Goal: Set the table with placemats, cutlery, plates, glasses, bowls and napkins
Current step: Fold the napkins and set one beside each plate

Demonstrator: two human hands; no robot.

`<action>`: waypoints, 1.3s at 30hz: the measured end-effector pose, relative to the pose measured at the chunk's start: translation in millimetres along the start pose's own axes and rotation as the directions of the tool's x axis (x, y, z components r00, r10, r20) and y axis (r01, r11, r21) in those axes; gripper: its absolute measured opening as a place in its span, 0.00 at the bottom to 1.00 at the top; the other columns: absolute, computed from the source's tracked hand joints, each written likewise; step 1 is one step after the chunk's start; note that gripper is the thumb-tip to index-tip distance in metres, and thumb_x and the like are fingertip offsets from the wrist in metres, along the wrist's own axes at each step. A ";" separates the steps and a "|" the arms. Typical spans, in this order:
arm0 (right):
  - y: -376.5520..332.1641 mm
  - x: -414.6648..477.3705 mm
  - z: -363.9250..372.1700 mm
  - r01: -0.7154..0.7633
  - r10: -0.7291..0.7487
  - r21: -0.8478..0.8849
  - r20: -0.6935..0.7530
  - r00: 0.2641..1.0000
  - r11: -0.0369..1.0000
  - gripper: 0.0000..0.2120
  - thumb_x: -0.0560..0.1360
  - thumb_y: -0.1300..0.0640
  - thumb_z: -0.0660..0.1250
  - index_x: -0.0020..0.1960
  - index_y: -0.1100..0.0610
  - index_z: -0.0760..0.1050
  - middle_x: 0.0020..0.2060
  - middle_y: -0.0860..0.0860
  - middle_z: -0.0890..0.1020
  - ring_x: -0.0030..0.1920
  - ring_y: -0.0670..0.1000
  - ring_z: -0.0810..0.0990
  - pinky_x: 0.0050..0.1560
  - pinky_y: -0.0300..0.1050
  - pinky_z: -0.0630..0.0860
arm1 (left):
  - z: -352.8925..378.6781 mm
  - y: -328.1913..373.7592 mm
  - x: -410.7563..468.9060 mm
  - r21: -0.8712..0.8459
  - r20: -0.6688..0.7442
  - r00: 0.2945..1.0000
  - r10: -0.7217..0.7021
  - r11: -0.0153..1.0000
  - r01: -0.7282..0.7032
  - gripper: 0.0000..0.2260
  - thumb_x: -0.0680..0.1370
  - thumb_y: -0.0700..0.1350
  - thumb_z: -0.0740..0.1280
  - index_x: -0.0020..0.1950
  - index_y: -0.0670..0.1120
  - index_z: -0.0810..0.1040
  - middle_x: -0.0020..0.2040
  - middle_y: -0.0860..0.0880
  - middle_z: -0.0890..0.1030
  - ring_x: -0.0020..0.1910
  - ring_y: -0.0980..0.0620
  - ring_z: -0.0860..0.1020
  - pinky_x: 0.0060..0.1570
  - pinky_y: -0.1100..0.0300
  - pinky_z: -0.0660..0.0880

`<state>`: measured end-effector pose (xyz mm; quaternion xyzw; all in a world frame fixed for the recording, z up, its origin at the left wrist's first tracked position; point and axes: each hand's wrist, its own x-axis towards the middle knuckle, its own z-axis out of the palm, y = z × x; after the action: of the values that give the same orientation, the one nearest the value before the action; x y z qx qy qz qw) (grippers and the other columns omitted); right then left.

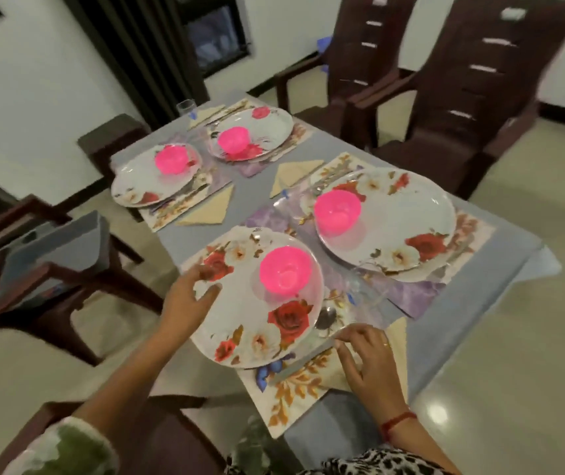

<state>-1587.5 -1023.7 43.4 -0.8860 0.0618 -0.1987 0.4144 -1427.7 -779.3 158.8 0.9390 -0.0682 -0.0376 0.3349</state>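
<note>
A floral plate (240,317) lies on the nearest placemat (294,389) with a pink bowl (284,270) on it. My left hand (188,296) rests on the plate's left rim, fingers relaxed and thumb lying on the plate. Fingers curled, my right hand (368,358) pinches the end of a knife (303,359) that lies along the plate's near right edge. A spoon (325,320) lies just beyond it. A blurred clear glass (363,293) stands behind the spoon. A beige napkin (399,344) shows partly under my right hand.
Three other settings each have a floral plate with a pink bowl: right (411,214), far left (137,181), far (267,126). Folded napkins (294,173) (210,210) lie between them. A glass (185,107) stands at the far corner. Brown chairs (473,108) surround the table.
</note>
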 end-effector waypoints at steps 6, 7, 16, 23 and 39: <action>0.7 -1.0 -27.6 -0.215 0.202 -0.018 -0.267 0.942 0.976 0.13 0.75 0.47 0.59 0.44 0.52 0.79 0.43 0.44 0.77 0.48 0.37 0.71 0.52 0.34 0.65 | 9.3 9.0 75.7 -0.064 0.140 0.988 0.060 0.997 -0.051 0.10 0.77 0.43 0.66 0.59 0.48 0.75 0.56 0.46 0.78 0.45 0.47 0.81 0.33 0.63 0.76; 2.1 0.1 -31.4 -0.248 0.222 -0.048 -0.306 0.926 0.968 0.12 0.75 0.48 0.59 0.44 0.52 0.79 0.42 0.44 0.77 0.47 0.39 0.71 0.51 0.38 0.66 | 10.8 6.4 87.4 -0.074 0.168 0.984 0.057 0.996 -0.046 0.10 0.78 0.43 0.66 0.59 0.49 0.74 0.54 0.46 0.79 0.40 0.45 0.82 0.29 0.61 0.77; -44.1 -19.7 22.7 -0.633 0.449 -0.098 -0.621 0.642 0.768 0.12 0.74 0.48 0.62 0.47 0.55 0.78 0.42 0.48 0.76 0.41 0.49 0.75 0.39 0.36 0.68 | 18.1 -68.0 204.0 0.017 0.348 0.895 0.279 0.953 -0.303 0.17 0.75 0.46 0.69 0.62 0.42 0.74 0.60 0.42 0.76 0.60 0.43 0.73 0.56 0.51 0.69; -103.5 -45.0 113.3 -0.938 0.725 0.035 -0.644 0.243 0.345 0.10 0.73 0.60 0.68 0.54 0.59 0.74 0.48 0.58 0.75 0.41 0.58 0.76 0.43 0.48 0.70 | 21.0 -110.5 228.3 0.042 0.451 0.881 0.144 0.983 -0.181 0.20 0.78 0.42 0.61 0.70 0.43 0.68 0.67 0.38 0.71 0.64 0.38 0.70 0.63 0.46 0.69; -123.7 -31.2 160.2 -0.942 0.694 0.123 -0.706 0.138 0.313 0.12 0.74 0.65 0.64 0.58 0.62 0.73 0.49 0.62 0.79 0.49 0.62 0.77 0.46 0.48 0.70 | 27.2 -125.7 245.4 -0.072 0.484 0.854 0.191 0.981 -0.179 0.14 0.75 0.36 0.63 0.60 0.41 0.75 0.57 0.41 0.79 0.54 0.42 0.76 0.50 0.54 0.72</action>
<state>-1558.2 -821.2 35.3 -0.6205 0.7185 -0.2092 0.2342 -1175.5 -737.5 51.9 0.8839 -0.2398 -0.2419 0.3204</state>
